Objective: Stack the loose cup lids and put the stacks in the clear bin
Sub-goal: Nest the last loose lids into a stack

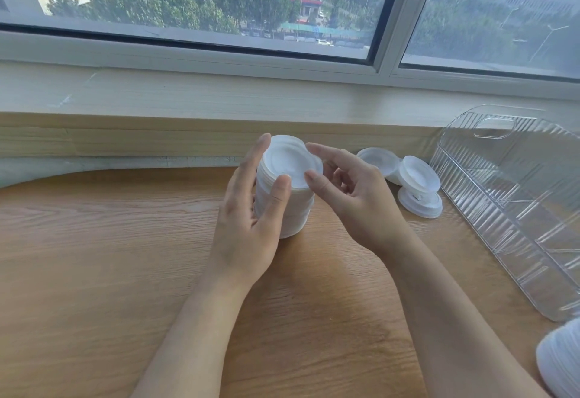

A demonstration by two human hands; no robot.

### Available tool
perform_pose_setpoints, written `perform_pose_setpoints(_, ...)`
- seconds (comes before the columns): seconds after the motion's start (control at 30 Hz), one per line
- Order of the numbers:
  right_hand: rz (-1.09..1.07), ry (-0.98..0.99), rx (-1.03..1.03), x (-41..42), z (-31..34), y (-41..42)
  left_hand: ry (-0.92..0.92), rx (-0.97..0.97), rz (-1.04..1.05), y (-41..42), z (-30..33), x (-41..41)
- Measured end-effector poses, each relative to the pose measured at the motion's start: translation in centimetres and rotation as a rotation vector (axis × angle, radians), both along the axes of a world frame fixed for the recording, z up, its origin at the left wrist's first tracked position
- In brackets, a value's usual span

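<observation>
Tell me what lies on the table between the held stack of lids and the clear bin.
In the head view, three loose lids lie between the stack of lids and the clear bin, close against the bin.

The stack of lids (pixel 287 184) near the middle of the table is milky white, as are the loose lids (pixel 411 178) toward the table's far right edge. The table (pixel 94 256) is warm honey-brown with a wavy wood grain. The bin (pixel 514 203) along the right edge is clear, its walls patterned with fine vertical ribs. The windowsill (pixel 188 96) is pale beige.
</observation>
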State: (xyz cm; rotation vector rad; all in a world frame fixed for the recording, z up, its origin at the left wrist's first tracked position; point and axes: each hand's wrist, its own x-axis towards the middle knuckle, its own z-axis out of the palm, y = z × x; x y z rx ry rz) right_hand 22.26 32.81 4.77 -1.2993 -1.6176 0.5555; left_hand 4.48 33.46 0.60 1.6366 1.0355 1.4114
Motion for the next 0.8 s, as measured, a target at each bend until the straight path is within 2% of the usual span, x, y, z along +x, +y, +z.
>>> perform_pose_setpoints(0.2, 0.046, 0.106, -0.037, 0.5, -0.1, 0.2, 0.029, 0.025, -0.005, -0.1, -0.2, 0.1)
perform_pose_setpoints(0.3, -0.180, 0.127, -0.010, 2.5, -0.5, 0.9, 0.031, 0.046, 0.009, 0.0, -0.2, 0.2)
perform_pose_setpoints(0.4, -0.484, -0.131, -0.031, 5.6, -1.7, 1.4, -0.007, 0.043, 0.002, 0.1, -0.3, 0.2)
perform_pose_setpoints(0.5, -0.584, -0.400, -0.173, 7.8, -3.0, 1.5, -0.027, 0.039, -0.021, 0.0, -0.3, 0.2)
perform_pose_setpoints(0.6, -0.563, -0.429, -0.251, 8.5, -4.2, 1.8, -0.039, 0.031, -0.044, 0.1, -0.3, 0.2)
perform_pose_setpoints(0.8, -0.629, -0.413, -0.230, 8.8, -4.5, 2.4, -0.044, 0.026, -0.065, 0.1, -0.3, 0.2)
